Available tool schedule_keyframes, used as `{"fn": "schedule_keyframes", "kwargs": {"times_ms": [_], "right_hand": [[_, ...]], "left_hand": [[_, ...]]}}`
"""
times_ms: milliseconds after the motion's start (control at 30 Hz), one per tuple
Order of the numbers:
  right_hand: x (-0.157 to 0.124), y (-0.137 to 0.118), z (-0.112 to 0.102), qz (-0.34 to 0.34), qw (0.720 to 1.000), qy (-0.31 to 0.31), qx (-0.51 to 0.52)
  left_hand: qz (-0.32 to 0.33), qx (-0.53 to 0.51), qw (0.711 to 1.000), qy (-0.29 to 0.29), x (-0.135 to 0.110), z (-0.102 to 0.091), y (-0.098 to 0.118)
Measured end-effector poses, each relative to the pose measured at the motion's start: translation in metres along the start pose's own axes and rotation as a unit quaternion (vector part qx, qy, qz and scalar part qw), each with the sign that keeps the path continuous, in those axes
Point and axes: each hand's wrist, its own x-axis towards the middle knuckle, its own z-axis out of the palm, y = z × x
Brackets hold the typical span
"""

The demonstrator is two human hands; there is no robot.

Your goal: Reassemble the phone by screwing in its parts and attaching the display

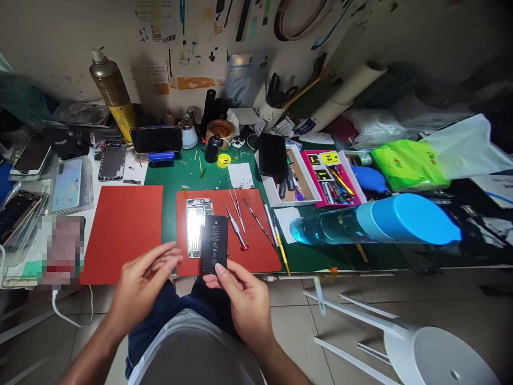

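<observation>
A flat black phone battery (215, 240) with white print is pinched at its lower end by my right hand (242, 291), thumb on top. It is held over the near edge of the right red mat (260, 256) and overlaps part of an opened phone housing (194, 224), whose silvery inside reflects bright light. To the left, my left hand (148, 272) hovers with fingers stretched out, holding nothing, near the other red mat (124, 230). On the right mat, beside the battery, lie a screwdriver (236, 227) with a red end, tweezers (237, 208) and a thin metal tool (256, 219).
A blue water bottle (344, 222) lies on its side at the right. Tool boxes (332, 179) stand behind it. A spray can (112, 93), a phone on a stand (157, 140) and a small dark bottle (214, 148) are at the back. Phone parts (68, 184) crowd the left.
</observation>
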Motion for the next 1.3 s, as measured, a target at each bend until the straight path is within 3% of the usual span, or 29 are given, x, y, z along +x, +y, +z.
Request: {"fn": "schedule_keyframes", "kwargs": {"times_ms": [33, 100, 233, 367, 533, 700, 833, 1000, 1300], "right_hand": [[0.003, -0.004, 0.002, 0.064, 0.996, -0.008, 0.056], [0.007, -0.009, 0.002, 0.129, 0.985, -0.010, 0.118], [0.009, -0.010, -0.005, 0.140, 0.983, -0.008, 0.119], [0.002, -0.006, -0.013, 0.149, 0.985, -0.037, 0.073], [-0.009, -0.005, -0.021, 0.147, 0.987, -0.069, -0.012], [-0.011, -0.008, -0.024, 0.155, 0.984, -0.091, -0.018], [-0.002, -0.008, -0.016, 0.165, 0.982, -0.094, 0.008], [0.017, -0.010, 0.004, 0.163, 0.982, -0.076, 0.049], [0.026, -0.001, 0.014, 0.156, 0.986, -0.050, 0.042]], "left_hand": [[0.083, 0.096, 0.992, -0.007, 0.018, -0.004, 0.002], [0.245, 0.267, 0.929, -0.073, 0.057, -0.009, 0.008], [0.306, 0.316, 0.887, -0.139, 0.129, 0.000, 0.012], [0.321, 0.358, 0.863, -0.157, 0.162, 0.017, 0.007], [0.324, 0.384, 0.852, -0.145, 0.157, 0.025, 0.001], [0.324, 0.382, 0.856, -0.126, 0.122, 0.016, -0.002], [0.333, 0.354, 0.870, -0.079, 0.100, 0.002, -0.006], [0.343, 0.326, 0.881, -0.020, 0.099, -0.002, -0.021], [0.370, 0.357, 0.857, -0.029, 0.101, 0.007, -0.037]]}}
